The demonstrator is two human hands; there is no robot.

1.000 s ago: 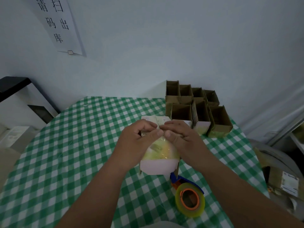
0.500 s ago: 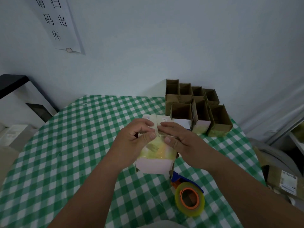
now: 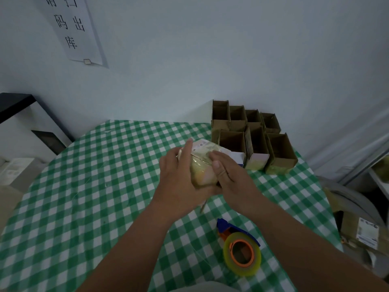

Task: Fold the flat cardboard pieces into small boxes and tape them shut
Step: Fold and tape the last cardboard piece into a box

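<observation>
A small cardboard box [image 3: 202, 167], its top covered with yellowish tape, is held tilted above the green checked table [image 3: 105, 186]. My left hand [image 3: 179, 175] lies flat along its left side with the fingers straight. My right hand [image 3: 227, 175] presses its right side and top, thumb along the taped face. A roll of yellow tape in a blue and orange dispenser [image 3: 241, 249] lies on the table near me, below the hands.
Several open folded boxes [image 3: 252, 135] stand grouped at the table's far right corner by the wall. A paper sign [image 3: 71, 28] hangs on the wall. A black and white cabinet [image 3: 23, 127] is at left; more cardboard [image 3: 362, 232] lies on the floor at right.
The box has been turned and tilted to the right. Both hands went from pinching the top flaps together to lying along the box's sides.
</observation>
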